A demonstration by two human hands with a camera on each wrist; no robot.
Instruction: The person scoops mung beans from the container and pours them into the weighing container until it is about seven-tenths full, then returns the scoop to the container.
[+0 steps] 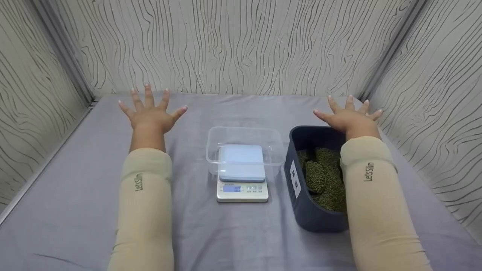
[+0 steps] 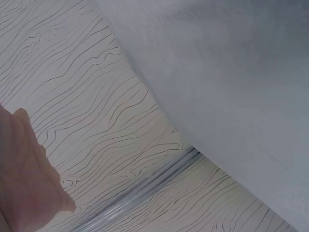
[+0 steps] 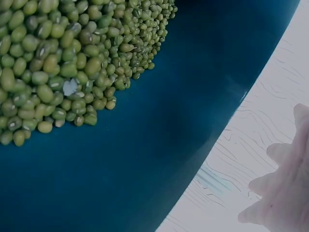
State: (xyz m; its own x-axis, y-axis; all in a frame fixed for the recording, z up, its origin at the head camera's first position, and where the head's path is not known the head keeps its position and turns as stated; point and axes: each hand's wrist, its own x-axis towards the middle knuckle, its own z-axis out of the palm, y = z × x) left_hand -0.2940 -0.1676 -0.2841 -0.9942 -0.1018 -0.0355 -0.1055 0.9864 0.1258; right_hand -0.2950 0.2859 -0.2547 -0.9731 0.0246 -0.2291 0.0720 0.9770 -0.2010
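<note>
My left hand is held out over the back left of the cloth-covered table, fingers spread and nothing in it. My right hand, also spread and holding nothing, is above the far end of a dark blue bin. Green mung beans fill much of that bin. Among them lies a rounded, dark-edged vessel heaped with beans. Left of the bin is a digital kitchen scale with a lit display. A clear plastic container sits on its platform, with no contents showing.
A grey-lavender cloth covers the table. Panels with a wavy wood-grain pattern stand at the back and both sides, joined by metal corner posts. A white label is on the bin's left wall.
</note>
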